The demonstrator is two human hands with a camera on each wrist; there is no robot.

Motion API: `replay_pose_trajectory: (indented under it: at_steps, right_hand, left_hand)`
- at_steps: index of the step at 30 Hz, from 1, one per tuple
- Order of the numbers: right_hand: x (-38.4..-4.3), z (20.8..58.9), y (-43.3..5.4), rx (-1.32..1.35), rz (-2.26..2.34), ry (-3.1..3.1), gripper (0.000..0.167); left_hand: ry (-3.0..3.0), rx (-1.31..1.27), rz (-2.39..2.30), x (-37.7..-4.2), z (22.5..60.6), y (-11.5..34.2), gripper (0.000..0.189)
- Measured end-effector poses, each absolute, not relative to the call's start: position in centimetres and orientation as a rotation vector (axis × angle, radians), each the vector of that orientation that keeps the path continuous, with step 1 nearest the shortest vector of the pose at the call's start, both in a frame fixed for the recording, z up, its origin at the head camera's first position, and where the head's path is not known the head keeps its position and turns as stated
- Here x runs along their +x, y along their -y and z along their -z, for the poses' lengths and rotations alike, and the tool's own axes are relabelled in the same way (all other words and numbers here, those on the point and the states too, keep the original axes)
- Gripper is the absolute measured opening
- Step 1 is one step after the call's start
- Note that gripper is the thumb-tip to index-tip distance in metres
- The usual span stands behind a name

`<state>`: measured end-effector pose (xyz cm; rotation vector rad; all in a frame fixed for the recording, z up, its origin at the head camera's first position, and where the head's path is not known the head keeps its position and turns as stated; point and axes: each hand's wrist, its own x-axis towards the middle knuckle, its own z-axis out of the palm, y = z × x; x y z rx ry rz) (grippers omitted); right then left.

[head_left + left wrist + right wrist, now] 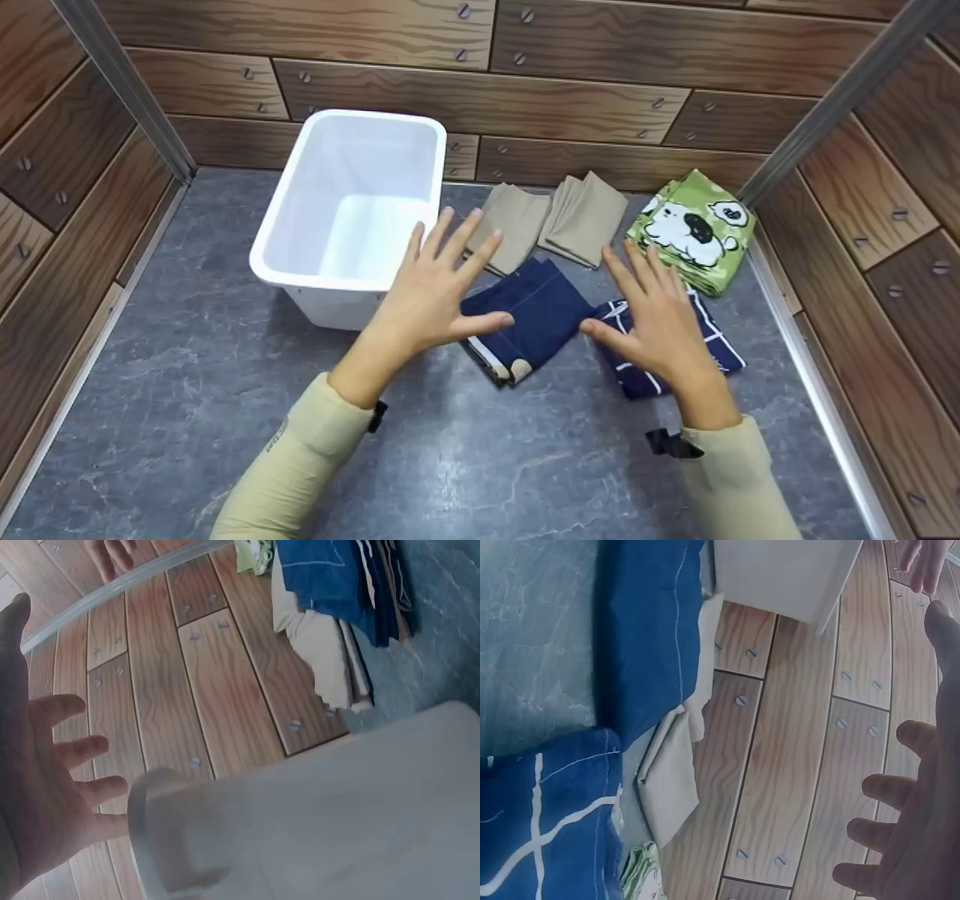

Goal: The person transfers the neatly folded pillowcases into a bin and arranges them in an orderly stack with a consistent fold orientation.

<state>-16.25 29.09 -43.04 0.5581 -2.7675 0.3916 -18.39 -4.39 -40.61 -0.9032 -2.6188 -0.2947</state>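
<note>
L hand (429, 300) & R hand (664, 326) have fingers spread wide, holding nothing; navy cloth (536, 315) near frame ctr, prob. soft & light, suits a folded-edge grip.

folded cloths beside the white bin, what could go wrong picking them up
The navy cloth nearer the white bin shows several layers at its near edge, so a shallow pinch might unfold it. The two beige cloths lie close together, so one might drag the other. The left hand overlaps the white bin's rim in the head view and could bump it.
</note>
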Motion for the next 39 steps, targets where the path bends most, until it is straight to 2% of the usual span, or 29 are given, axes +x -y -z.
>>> replay_pose_trajectory:
  at_steps: [16,28,39]
  right_hand:
    - [-16.0,45.7,-27.9,0.522,-0.476,2.802,0.098]
    - [-15.7,47.3,-27.7,0.513,-0.753,2.787,0.093]
    - [-15.6,49.1,-27.6,0.498,-0.808,2.779,0.09]
  left_hand:
    - [2.554,-1.072,0.491,-17.9,44.2,1.5,0.094]
    - [2.659,-1.017,0.658,-18.4,46.3,1.5,0.092]
    - [2.713,-0.978,0.748,-18.6,47.9,1.5,0.09]
